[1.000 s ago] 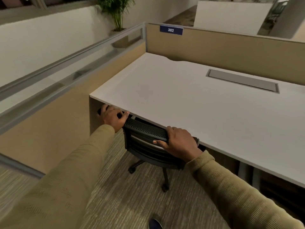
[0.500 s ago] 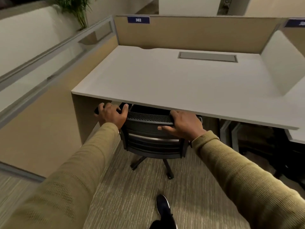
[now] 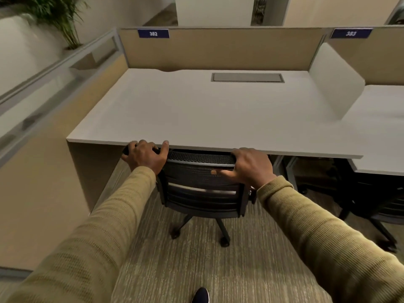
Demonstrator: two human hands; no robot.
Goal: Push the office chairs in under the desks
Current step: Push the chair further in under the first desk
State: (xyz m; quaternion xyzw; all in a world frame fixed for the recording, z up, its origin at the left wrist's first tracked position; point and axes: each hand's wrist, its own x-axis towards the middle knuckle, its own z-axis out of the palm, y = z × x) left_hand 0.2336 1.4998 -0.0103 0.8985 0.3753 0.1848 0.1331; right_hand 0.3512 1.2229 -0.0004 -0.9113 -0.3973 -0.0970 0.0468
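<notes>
So I've got both hands on the office chair (image 3: 203, 184) at desk 382, and the desk (image 3: 207, 114) is my reference for everything here. The chair's black mesh backrest sits right at the desk's front edge, top rail tucked just under the lip, seat hidden beneath the top, and only the wheeled base poking out onto the carpet (image 3: 179, 270) on my side of the desk. My left hand (image 3: 145, 156) is clamped on the chair's upper left corner, fingers curled over something dark there (looks like the armrest end or the frame corner, can't tell which), knuckles touching or nearly touching the desk's front edge, thumb pointing up along the side of the mesh. My right hand (image 3: 251, 166) is wrapped over the top rail at the right corner, fingers (image 3: 240, 153) hooked over the far side toward the desk, thumb lying flat across the back face of the mesh. So the rail runs between my two hands, gripped at both ends. To the right of the desk, past a low white divider (image 3: 334, 84), there's the next desk marked 383 with another dark chair (image 3: 376, 200) sitting partly under it. The toe of a dark shoe (image 3: 201, 295) shows on the carpet below the chair.
</notes>
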